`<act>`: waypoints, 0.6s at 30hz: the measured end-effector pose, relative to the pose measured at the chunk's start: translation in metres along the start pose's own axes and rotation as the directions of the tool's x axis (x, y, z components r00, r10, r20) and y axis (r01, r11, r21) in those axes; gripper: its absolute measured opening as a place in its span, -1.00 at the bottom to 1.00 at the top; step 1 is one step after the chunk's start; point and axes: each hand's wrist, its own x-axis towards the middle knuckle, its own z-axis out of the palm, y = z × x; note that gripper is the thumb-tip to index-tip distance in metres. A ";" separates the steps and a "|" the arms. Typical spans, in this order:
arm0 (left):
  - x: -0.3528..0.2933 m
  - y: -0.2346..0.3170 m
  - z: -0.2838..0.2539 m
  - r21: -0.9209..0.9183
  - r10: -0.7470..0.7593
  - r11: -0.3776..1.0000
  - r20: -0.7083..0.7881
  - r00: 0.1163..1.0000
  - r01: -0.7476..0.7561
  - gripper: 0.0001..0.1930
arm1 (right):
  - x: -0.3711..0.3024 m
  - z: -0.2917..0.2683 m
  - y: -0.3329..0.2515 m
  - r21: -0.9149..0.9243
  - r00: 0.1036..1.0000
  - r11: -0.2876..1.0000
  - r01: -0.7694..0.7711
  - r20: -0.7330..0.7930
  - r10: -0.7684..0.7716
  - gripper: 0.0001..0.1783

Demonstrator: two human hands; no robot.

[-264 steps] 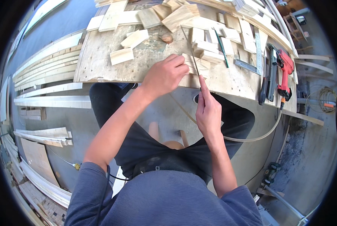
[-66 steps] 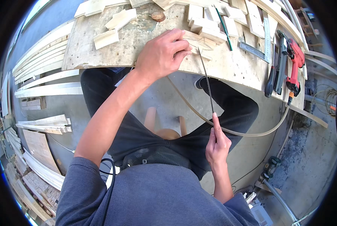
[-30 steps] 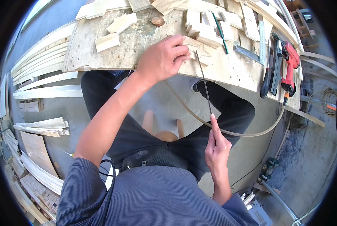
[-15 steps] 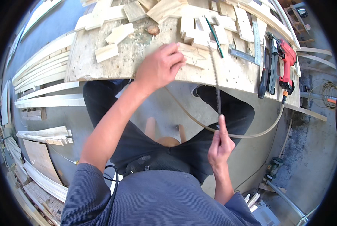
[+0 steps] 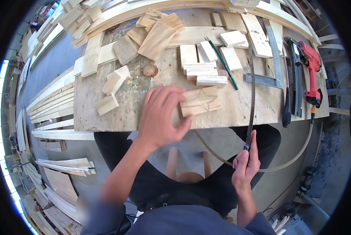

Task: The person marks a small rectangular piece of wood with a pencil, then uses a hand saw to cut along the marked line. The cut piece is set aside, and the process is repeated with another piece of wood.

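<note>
My right hand [image 5: 246, 164] is closed around the handle of a thin hand saw [image 5: 251, 98]. The blade points up and away from me, passing over the table's front edge, teeth along its left side. My left hand [image 5: 161, 111] is at the front of the table, thumb and fingers apart, beside the left end of a small wooden block [image 5: 201, 102] with pencil lines on it. Whether its fingertips touch the block I cannot tell. Behind the block sit several short pale wood pieces [image 5: 207, 80], with a dark green pencil [image 5: 222, 62] lying beside them.
On the table's right side lie a metal square [image 5: 275, 58], a black-handled screwdriver [image 5: 286, 102] and a red nail gun [image 5: 310, 70] with its air hose [image 5: 297, 160]. Wood offcuts [image 5: 156, 39] are piled at the back. Long boards [image 5: 52, 102] stand left of the worktable [image 5: 124, 123].
My left hand has gone from curled fingers to spread ones beside the marked block. The view has shifted, bringing more of the table into sight. The saw stays in my right hand.
</note>
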 end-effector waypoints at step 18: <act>-0.031 0.006 -0.010 0.013 0.024 1.000 -0.023 0.999 -0.024 -0.61 | -0.005 0.030 -0.018 -0.140 0.969 0.971 0.192 0.184 -0.166 -0.27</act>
